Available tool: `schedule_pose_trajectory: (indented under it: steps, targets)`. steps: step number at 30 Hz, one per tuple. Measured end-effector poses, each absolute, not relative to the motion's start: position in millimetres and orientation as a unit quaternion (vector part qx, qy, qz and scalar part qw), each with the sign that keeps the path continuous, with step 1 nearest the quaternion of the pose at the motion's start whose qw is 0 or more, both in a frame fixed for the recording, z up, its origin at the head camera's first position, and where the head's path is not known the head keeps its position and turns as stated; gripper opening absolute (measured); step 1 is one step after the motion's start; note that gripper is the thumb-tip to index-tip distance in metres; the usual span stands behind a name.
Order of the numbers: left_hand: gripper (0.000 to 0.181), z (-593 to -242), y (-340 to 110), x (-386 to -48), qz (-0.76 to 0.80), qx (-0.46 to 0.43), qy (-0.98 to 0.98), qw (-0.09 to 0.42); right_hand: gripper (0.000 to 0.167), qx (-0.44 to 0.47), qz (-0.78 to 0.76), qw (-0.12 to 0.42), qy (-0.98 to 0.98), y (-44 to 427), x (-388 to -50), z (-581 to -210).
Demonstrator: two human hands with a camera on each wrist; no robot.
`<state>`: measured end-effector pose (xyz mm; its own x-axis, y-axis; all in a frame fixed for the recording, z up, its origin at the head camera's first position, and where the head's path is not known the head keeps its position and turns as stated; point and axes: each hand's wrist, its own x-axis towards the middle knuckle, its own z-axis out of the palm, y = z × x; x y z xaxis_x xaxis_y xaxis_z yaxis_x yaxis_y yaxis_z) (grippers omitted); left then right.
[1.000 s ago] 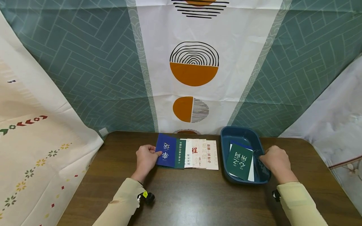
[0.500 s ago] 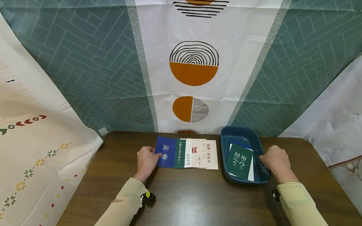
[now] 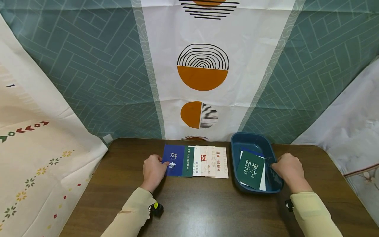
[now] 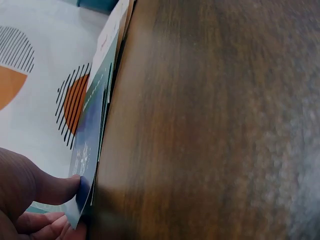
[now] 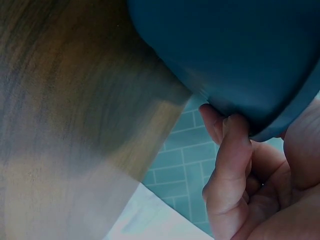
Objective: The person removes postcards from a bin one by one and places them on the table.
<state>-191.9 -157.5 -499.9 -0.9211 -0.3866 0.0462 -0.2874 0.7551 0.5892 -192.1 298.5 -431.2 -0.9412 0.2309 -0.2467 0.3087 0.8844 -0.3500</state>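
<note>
At the left end of an overlapping row of cards lies a blue card (image 3: 174, 156) with white characters. My left hand (image 3: 154, 171) pinches its left edge, the thumb on top and fingers below, as the left wrist view shows. Beside it to the right come a green card (image 3: 188, 161), a white card (image 3: 196, 159) and cream cards (image 3: 222, 164) with red characters. My right hand (image 3: 288, 171) grips the right rim of a dark blue plastic basin (image 3: 251, 138). Inside the basin, a green card (image 3: 250, 169) lies over white and blue ones.
The brown wooden table (image 3: 201, 204) has its back edge against a patterned cloth (image 3: 204, 115). Another patterned cloth (image 3: 53, 138) hangs along the left side, and a pale cloth (image 3: 352, 121) hangs at the right.
The blue card has turned from a slight tilt to line up with the row, my left hand moving with it. My right hand and the basin have stayed put.
</note>
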Motion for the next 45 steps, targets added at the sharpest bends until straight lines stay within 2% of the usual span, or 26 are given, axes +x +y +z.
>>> schedule_pose_trajectory:
  steps: [6,11,19,25,35,45]
  targets:
    - [0.033,-497,-155,-191,-0.279,0.175,-0.94,0.088,0.025,0.138,-0.195,0.096,0.966,299,-192,-431]
    - [0.034,-484,-141,-193,-0.282,0.155,-0.938,0.124,0.025,0.138,-0.194,0.098,0.966,299,-192,-431]
    - [0.03,-446,-93,-202,-0.299,0.074,-0.928,0.208,0.025,0.141,-0.193,0.103,0.966,299,-192,-430]
    - [0.037,-423,-50,-203,-0.318,-0.002,-0.92,0.229,0.026,0.143,-0.19,0.103,0.966,299,-193,-429]
    - [0.045,-412,18,-194,-0.324,-0.08,-0.922,0.195,0.025,0.143,-0.188,0.105,0.966,296,-192,-431]
    - [0.059,-419,66,-178,-0.272,-0.121,-0.949,0.1,0.025,0.147,-0.187,0.105,0.966,295,-193,-431]
